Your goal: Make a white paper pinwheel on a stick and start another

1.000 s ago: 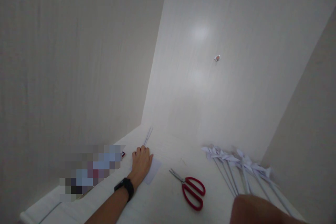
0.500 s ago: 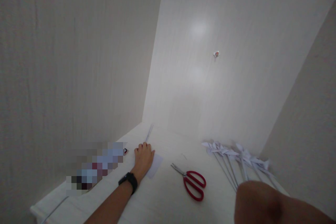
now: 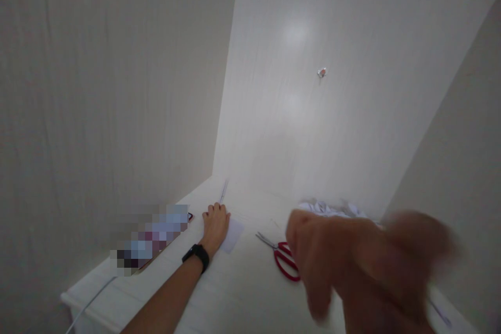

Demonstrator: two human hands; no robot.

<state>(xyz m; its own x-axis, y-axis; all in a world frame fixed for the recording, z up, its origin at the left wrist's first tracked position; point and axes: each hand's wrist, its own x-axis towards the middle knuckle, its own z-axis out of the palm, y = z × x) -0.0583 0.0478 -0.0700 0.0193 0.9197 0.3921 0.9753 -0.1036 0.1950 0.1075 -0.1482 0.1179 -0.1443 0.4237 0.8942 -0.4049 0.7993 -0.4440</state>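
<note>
Low in the left of the frame a thin cable (image 3: 92, 300) trails off the edge of the white table (image 3: 242, 297); just above it lies a pixelled-out thing (image 3: 151, 235) I cannot make out.

Right of that, in the lower middle, the left hand (image 3: 216, 223) lies flat and palm down, fingers stretched out and gripping nothing; a black watch (image 3: 197, 255) sits on its wrist. Under its right edge is one paper slip (image 3: 234, 236), white, flat on the table and touching the hand. I would judge the slip very light, limp and easy to crease or send sliding on that smooth top; it is best pinched at the free corner that sticks out beyond the hand. Off the fingertips, towards the back wall, lies one thin stick (image 3: 223, 191); it may be two lying together, too fine to tell.

Further right sits one pair of red scissors (image 3: 276, 249), blades pointing left, the handles partly hidden. The right hand (image 3: 352, 266) fills the lower right of the frame, close to the camera and smeared; whether it is curled or slack I cannot tell, and I see nothing in it. Behind it peep some white paper pinwheels (image 3: 326, 207), too covered to count. High on the wall, in the upper right, is one small fixture (image 3: 321, 72).
</note>
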